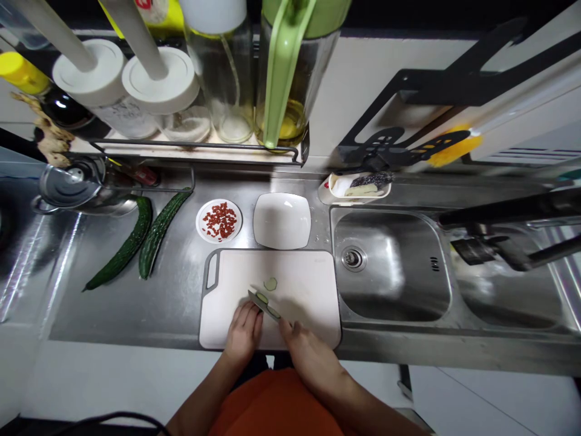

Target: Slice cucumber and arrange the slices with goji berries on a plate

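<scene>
A white cutting board (308, 284) lies at the counter's front edge. My right hand (305, 346) is closed round the handle of a knife (264, 304), whose blade points up and left with cucumber slices stuck on it. My left hand (245, 332) rests on the board beside the blade, fingers curled; whatever lies under them is hidden. One loose cucumber slice (271, 283) lies on the board just beyond the knife tip.
Two whole cucumbers (144, 239) lie on the steel counter at left. Behind the board stand a small dish of red berries (219, 220) and an empty white plate (282, 220). A sink (390, 266) is at right. A rack of bottles (200, 145) hangs above.
</scene>
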`<state>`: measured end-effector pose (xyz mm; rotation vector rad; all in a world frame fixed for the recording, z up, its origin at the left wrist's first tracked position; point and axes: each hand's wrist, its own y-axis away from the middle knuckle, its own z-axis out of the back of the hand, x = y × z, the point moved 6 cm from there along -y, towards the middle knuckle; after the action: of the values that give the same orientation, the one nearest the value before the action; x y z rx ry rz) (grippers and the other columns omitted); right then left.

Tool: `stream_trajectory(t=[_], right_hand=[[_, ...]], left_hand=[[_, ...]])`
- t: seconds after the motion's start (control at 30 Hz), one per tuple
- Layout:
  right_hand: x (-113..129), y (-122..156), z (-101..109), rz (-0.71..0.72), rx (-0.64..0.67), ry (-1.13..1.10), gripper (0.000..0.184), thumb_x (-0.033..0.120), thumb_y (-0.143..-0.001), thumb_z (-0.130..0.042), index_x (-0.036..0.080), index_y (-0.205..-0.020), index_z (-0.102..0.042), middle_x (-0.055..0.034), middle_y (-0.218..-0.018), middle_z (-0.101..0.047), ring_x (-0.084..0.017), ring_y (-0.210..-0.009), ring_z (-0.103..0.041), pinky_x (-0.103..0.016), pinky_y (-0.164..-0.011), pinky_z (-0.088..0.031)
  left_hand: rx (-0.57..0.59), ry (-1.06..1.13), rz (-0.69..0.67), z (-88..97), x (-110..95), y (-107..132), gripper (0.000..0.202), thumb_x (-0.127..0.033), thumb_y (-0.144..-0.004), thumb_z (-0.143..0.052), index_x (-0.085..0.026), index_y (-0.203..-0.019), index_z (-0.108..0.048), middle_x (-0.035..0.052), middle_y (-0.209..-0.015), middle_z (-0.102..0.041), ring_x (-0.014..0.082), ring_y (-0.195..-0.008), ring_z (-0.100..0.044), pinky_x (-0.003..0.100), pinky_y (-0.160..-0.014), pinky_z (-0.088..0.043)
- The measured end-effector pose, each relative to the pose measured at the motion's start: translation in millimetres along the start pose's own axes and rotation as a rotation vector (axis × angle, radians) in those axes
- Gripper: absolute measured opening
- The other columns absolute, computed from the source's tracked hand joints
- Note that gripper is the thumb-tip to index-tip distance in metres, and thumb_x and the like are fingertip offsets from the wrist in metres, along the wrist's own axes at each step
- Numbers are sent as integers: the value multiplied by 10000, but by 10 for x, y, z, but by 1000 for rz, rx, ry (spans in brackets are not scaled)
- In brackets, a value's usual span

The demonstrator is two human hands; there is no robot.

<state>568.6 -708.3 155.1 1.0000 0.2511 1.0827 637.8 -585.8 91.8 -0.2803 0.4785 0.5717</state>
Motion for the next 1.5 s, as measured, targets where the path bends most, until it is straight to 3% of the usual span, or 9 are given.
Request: stream_trajectory(t=[0.27, 0.67, 1.2, 1.5], right_hand=[[28, -71, -33, 0, -25, -11, 434, -7, -804, -282, 199, -1108, -513, -97, -931, -617, -196, -760, -649, -258, -603, -474], [64, -291, -124, 22, -93, 21, 426, 67, -876, -223, 196, -1179, -494, -117, -912, -632, -214, -754, -655, -290, -598, -495], [14, -528, -303, 63, -170, 87, 336, 74, -883, -271, 203, -1075, -515, -86, -926, -610, -193, -755, -630, -272, -605, -470], [-107, -357, -200, 61, -143, 64, 428, 27, -849, -250, 219, -1160, -472, -72, -930, -602, -187, -751, -621, -258, -583, -436]], left_hand=[[-11, 36, 6, 3, 8, -4, 230, -184, -886, -404, -180, -1007, -600, 81, -1001, -650, 197, -998, -587, 387, -906, -483], [-2, 45, 36, 28, 0, -31, 252, -150, -874, -443, -145, -1103, -548, 88, -1063, -642, 200, -1035, -579, 394, -929, -484], [4, 46, 24, 1, 7, -7, 294, -137, -869, -452, -140, -1151, -534, 87, -1088, -640, 200, -1075, -567, 400, -965, -470], [3, 52, 93, 44, 3, -21, 300, -163, -872, -466, -154, -1165, -530, 99, -1132, -600, 188, -1084, -550, 376, -957, -478]])
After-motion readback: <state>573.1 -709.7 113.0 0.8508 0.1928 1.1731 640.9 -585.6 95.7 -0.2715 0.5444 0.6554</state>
